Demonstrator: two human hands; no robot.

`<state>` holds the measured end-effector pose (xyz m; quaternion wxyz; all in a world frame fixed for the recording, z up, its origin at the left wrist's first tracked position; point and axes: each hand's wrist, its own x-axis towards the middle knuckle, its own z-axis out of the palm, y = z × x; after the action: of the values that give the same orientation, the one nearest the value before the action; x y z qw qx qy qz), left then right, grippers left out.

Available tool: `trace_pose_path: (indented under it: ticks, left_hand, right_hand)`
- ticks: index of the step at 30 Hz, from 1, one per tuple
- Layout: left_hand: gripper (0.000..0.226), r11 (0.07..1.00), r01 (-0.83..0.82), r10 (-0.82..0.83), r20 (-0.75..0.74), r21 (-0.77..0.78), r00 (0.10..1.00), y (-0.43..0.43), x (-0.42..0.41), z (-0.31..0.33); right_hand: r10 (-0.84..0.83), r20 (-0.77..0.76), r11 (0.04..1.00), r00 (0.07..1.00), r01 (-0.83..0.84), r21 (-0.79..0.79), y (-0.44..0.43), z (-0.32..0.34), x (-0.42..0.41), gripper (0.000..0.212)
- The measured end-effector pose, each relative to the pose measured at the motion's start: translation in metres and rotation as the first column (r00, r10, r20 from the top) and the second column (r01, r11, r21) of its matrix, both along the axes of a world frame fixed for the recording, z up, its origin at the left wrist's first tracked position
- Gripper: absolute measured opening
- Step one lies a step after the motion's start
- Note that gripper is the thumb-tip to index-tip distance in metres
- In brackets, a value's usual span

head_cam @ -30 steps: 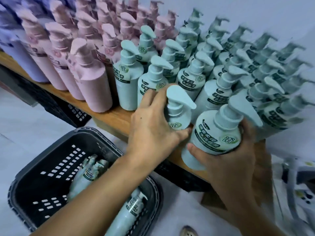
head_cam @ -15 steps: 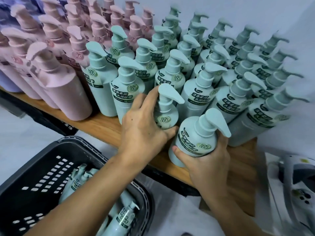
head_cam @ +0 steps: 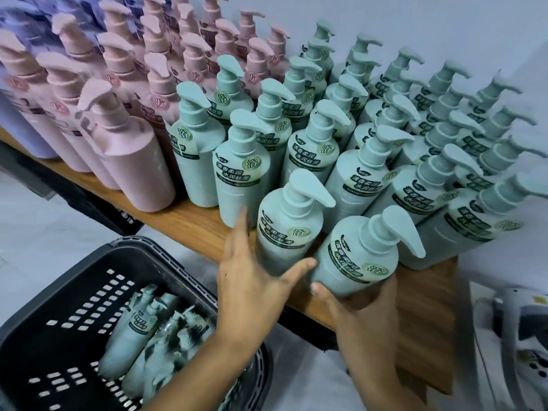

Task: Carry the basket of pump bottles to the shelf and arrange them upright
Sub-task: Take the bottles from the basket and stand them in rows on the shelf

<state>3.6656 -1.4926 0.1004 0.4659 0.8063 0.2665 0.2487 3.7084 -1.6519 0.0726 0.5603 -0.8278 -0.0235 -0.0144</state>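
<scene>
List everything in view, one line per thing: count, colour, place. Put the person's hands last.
green pump bottles on shelf: dozens, mint green, upright in rows on the middle and right of the shelf
pink pump bottles: many, pink, upright left of the green ones
purple bottles: a few, lilac, far left, partly cut off
shelf: one, wooden, under all upright bottles
basket: one, dark grey, slotted, lower left below the shelf
bottles in basket: several, mint green, lying down; exact count unclear
white object: one, lower right, unidentifiable
left hand: open, fingers spread, beside a front green bottle
right hand: gripping the frontmost green bottle at its base
</scene>
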Motion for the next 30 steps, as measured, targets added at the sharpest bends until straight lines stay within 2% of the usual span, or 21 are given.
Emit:
trace_pose_path:
  ticks: [2, 4, 7, 13, 18, 20, 25, 30]
  left_hand:
    - [0.097, 1.0, 0.009, -0.007, -0.097, 0.025, 0.995, -0.001, -0.002, -0.017]
    - [0.087, 0.998, 0.035, -0.027, -0.118, 0.061, 0.993, 0.001, 0.003, -0.025]
    - [0.086, 0.993, 0.024, -0.01, -0.118, 0.119, 0.993, 0.005, 0.022, -0.028]
    - [0.077, 0.998, -0.034, 0.035, -0.033, 0.046, 0.999, 0.01, 0.032, -0.033]
    - [0.065, 0.993, -0.059, 0.061, -0.019, 0.097, 0.998, 0.007, 0.03, -0.033]
    - [0.063, 0.989, -0.075, 0.079, -0.03, 0.125, 0.996, 0.007, 0.031, -0.031]
    - [0.064, 0.992, -0.066, 0.072, -0.045, 0.106, 0.996, 0.004, 0.041, -0.029]
    - [0.064, 0.991, -0.085, 0.091, -0.044, 0.107, 0.995, 0.002, 0.042, -0.029]
  right_hand:
    - [-0.018, -0.02, 0.997, 1.0, 0.016, -0.081, 0.003, -0.01, -0.004, 0.088]
    - [-0.011, -0.005, 0.988, 1.0, 0.01, -0.155, 0.008, -0.013, 0.002, 0.083]
    - [0.054, -0.016, 0.982, 0.998, -0.056, -0.18, 0.013, -0.013, 0.018, 0.084]
    - [0.089, -0.059, 0.977, 0.994, -0.099, -0.188, 0.019, -0.013, 0.03, 0.09]
    - [0.105, -0.112, 0.974, 0.988, -0.125, -0.187, 0.015, -0.009, 0.032, 0.086]
    - [0.135, -0.145, 0.963, 0.98, -0.165, -0.215, 0.013, -0.006, 0.04, 0.086]
    - [0.181, -0.164, 0.915, 0.97, -0.227, -0.333, 0.012, -0.001, 0.055, 0.071]
    - [0.186, -0.176, 0.907, 0.967, -0.238, -0.347, 0.016, 0.0, 0.05, 0.077]
